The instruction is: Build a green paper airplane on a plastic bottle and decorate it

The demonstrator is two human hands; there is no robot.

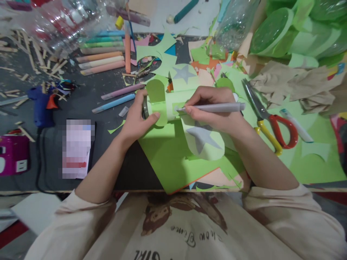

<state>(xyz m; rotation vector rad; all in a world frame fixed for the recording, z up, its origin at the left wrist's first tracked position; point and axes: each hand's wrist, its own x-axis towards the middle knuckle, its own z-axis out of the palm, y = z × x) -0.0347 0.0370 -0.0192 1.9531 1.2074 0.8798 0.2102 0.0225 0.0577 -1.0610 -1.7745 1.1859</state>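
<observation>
A paper-wrapped craft piece (169, 99), pale green with darker green rounded flaps, lies sideways in front of me. My left hand (139, 117) holds its left end, thumb on the front and fingers behind. Between the fingertips of my right hand (214, 108) is a grey marker (219, 107), its tip at a small green patch on the craft piece. Two pale green wing shapes stick out from the piece, one above and one below (204, 139), each with a grey star. Green paper sheets (173, 159) lie underneath.
Scissors (271, 126) with red and yellow handles lie at right, near crumpled brown paper (295, 83) and green-wrapped bottles (298, 32). Markers (103, 65), a blue glue gun (42, 108), a phone (78, 148) and a magenta box (15, 155) are at left. Paper scraps and sticks lie around.
</observation>
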